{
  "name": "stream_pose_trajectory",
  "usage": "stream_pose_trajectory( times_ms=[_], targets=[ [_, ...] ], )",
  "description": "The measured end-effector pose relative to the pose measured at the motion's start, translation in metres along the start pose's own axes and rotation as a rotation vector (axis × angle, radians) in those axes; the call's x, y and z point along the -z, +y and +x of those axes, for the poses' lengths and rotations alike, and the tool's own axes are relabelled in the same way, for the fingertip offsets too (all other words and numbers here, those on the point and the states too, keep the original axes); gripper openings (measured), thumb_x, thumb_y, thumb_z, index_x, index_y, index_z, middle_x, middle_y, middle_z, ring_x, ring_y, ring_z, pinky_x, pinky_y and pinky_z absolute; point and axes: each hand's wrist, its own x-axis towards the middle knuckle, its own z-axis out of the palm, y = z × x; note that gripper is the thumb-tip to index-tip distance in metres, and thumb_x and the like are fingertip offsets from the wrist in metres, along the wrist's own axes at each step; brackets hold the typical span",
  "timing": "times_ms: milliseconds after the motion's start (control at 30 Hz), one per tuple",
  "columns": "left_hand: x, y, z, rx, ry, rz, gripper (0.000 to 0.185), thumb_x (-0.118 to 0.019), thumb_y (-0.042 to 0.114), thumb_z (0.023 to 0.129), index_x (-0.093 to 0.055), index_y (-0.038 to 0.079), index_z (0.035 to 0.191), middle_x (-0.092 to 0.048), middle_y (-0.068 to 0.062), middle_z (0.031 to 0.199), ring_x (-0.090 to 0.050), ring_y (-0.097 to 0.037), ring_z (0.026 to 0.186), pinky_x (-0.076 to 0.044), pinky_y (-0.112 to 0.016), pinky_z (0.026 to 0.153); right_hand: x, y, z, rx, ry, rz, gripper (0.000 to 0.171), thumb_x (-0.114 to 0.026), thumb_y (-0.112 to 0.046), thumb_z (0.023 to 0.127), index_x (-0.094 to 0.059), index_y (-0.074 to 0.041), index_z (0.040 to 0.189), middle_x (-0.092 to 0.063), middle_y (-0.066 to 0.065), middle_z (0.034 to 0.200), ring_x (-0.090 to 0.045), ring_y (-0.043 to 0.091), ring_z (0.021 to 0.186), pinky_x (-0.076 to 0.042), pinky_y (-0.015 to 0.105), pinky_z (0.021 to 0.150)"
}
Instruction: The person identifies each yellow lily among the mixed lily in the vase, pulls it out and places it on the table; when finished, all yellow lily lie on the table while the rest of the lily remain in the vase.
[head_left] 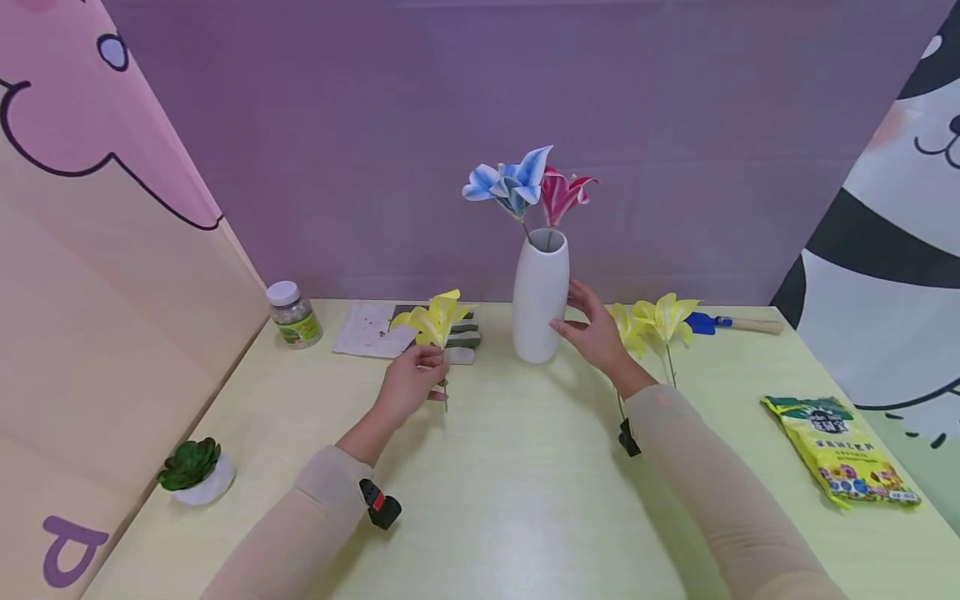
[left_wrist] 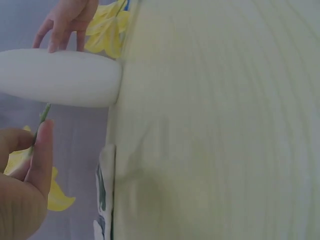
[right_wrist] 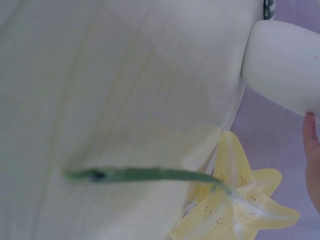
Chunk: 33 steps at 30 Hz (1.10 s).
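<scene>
Fingers, left hand (head_left: pixel 411 385): I see them pinching the thin stem of a yellow flower (head_left: pixel 437 319), bloom upward, just above the tabletop (head_left: pixel 525 467) and left of the vase.
Fingers, right hand (head_left: pixel 596 333): relaxed and nearly straight, I see them resting against the right side of the white vase (head_left: pixel 540 296) without curling round it.
Vase: upright near the middle of the far edge, already holding a blue flower (head_left: pixel 510 182) and a pink flower (head_left: pixel 562 193).
Held flower from the wrist: the left wrist view shows the stem (left_wrist: pixel 44 116) passing my thumb toward the vase's body (left_wrist: pixel 60 77).
Loose flowers: two more yellow flowers (head_left: pixel 656 321) lie right of the vase, behind my right hand; one shows close in the right wrist view (right_wrist: pixel 240 205).
Far edge, left part: a small jar (head_left: pixel 292 314), a paper sheet (head_left: pixel 371 329) and grey gloves (head_left: pixel 463 342).
Other corners: a little potted plant (head_left: pixel 193 471) at the left edge, a blue trowel (head_left: pixel 731 323) far right, a yellow bag (head_left: pixel 843 450) along the right edge.
Risk, as I judge it: the vase is tall and narrow and only lightly steadied, so a sideways nudge from the stem could tip it.
Second risk: the pinch is low on a thin stem, so the heavy bloom may swing and snag the two flowers crowding the narrow mouth.
</scene>
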Motion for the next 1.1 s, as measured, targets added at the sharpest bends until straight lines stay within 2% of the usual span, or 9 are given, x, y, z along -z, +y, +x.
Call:
stream_pose_trajectory(
  times_ms=[233, 400, 633, 733, 833, 1033, 1100],
  targets=[
    [-0.002, -0.017, 0.001, 0.040, -0.033, 0.116, 0.035, -0.063, -0.003, 0.090, -0.055, -0.009, 0.124, -0.056, -0.014, 0.100, -0.062, -0.017, 0.073, -0.059, -0.031, 0.058, -0.003, -0.035, -0.008, -0.037, -0.017, -0.012, 0.073, -0.070, 0.008, 0.086, -0.030, 0.005, 0.148, -0.039, 0.025, 0.145, -0.042, 0.039, 0.129, -0.048, 0.047, 0.095],
    [-0.004, -0.023, -0.001, 0.056, -0.071, 0.196, 0.030, -0.063, -0.005, 0.089, -0.056, -0.009, 0.118, -0.059, -0.014, 0.097, -0.062, -0.016, 0.066, -0.058, -0.031, 0.055, -0.002, -0.032, -0.008, -0.028, -0.017, -0.002, 0.073, -0.070, 0.007, 0.086, -0.031, 0.005, 0.147, -0.040, 0.025, 0.144, -0.042, 0.040, 0.129, -0.049, 0.046, 0.095],
    [-0.010, -0.027, -0.006, 0.097, -0.106, 0.274, 0.025, -0.064, -0.005, 0.089, -0.057, -0.007, 0.113, -0.059, -0.013, 0.094, -0.062, -0.016, 0.059, -0.058, -0.031, 0.054, 0.000, -0.001, 0.000, -0.016, 0.001, -0.014, 0.075, -0.072, 0.003, 0.086, -0.033, -0.003, 0.149, -0.042, 0.018, 0.145, -0.044, 0.034, 0.128, -0.050, 0.045, 0.094],
    [-0.011, -0.029, -0.007, 0.105, -0.104, 0.326, 0.023, -0.065, -0.005, 0.089, -0.057, -0.005, 0.111, -0.059, -0.011, 0.092, -0.061, -0.016, 0.054, -0.056, -0.030, 0.052, 0.000, 0.003, 0.002, -0.008, 0.004, -0.024, 0.075, -0.073, 0.002, 0.086, -0.033, -0.004, 0.149, -0.043, 0.017, 0.145, -0.045, 0.032, 0.128, -0.050, 0.044, 0.094],
    [-0.010, -0.032, -0.008, 0.110, -0.111, 0.375, 0.023, -0.064, -0.005, 0.088, -0.056, -0.005, 0.110, -0.060, -0.011, 0.090, -0.061, -0.016, 0.051, -0.055, -0.029, 0.051, 0.000, 0.000, 0.001, -0.017, 0.000, -0.019, 0.075, -0.073, 0.002, 0.086, -0.033, -0.003, 0.149, -0.043, 0.017, 0.145, -0.045, 0.032, 0.128, -0.050, 0.044, 0.094],
    [-0.007, -0.033, -0.008, 0.110, -0.103, 0.434, 0.022, -0.062, -0.005, 0.089, -0.056, -0.005, 0.110, -0.064, -0.011, 0.090, -0.061, -0.016, 0.052, -0.055, -0.029, 0.051, -0.001, -0.025, -0.005, -0.019, -0.018, 0.002, 0.073, -0.070, 0.008, 0.086, -0.030, 0.006, 0.147, -0.040, 0.026, 0.144, -0.042, 0.041, 0.128, -0.049, 0.048, 0.094],
    [-0.007, -0.033, -0.008, 0.116, -0.096, 0.437, 0.021, -0.061, -0.004, 0.089, -0.056, -0.004, 0.110, -0.064, -0.010, 0.087, -0.060, -0.016, 0.053, -0.055, -0.028, 0.051, -0.002, -0.032, -0.007, -0.031, -0.020, -0.005, 0.073, -0.070, 0.008, 0.086, -0.030, 0.006, 0.147, -0.040, 0.026, 0.144, -0.042, 0.040, 0.129, -0.049, 0.047, 0.094]
  ],
)
